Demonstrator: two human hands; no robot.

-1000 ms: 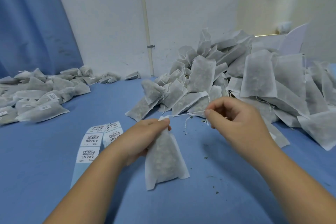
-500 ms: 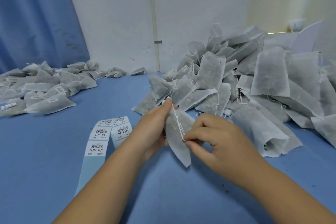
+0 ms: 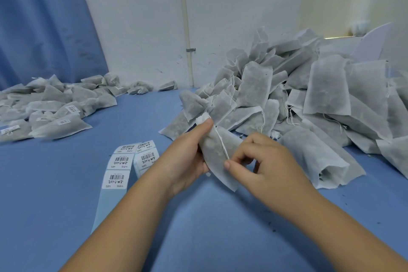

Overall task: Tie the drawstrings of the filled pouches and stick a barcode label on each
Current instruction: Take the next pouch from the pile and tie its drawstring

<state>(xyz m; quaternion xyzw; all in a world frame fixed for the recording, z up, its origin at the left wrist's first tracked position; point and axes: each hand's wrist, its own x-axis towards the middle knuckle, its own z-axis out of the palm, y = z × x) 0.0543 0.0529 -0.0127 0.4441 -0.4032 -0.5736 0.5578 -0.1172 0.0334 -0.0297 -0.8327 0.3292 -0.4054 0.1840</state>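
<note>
Since a sec ago the right hand [image 3: 269, 161] has dropped from a sideways pull out to the right and now sits low against the front of the pouch [image 3: 215, 152]. The pouch itself has lifted off the table [image 3: 66, 205] and tilted, neck up-left.

The left hand [image 3: 187, 157] wraps the pouch's left side, thumb pressed at the gathered neck. The right hand pinches the white drawstring [image 3: 221, 142] btwn thumb and forefinger, other fingers curled. The string runs taut down the pouch front from the neck to that pinch. The pouch is held in the air, centre of view, just in front of the big heap of untied pouches [image 3: 326, 95] at right.

Step, as I judge it: tying the drawstring on this one pouch. The neck looks cinched, but no knot or label shows yet. The next move prob. needs the string looped at the neck and pulled snug w/o tearing the thin fabric, while the left thumb stops the gather slipping. After that comes a barcode sticker from the label strip [image 3: 123, 161], which lies on the table just left of the left wrist. Labelled pouches [image 3: 55, 106] lie far left, well apart.
</note>
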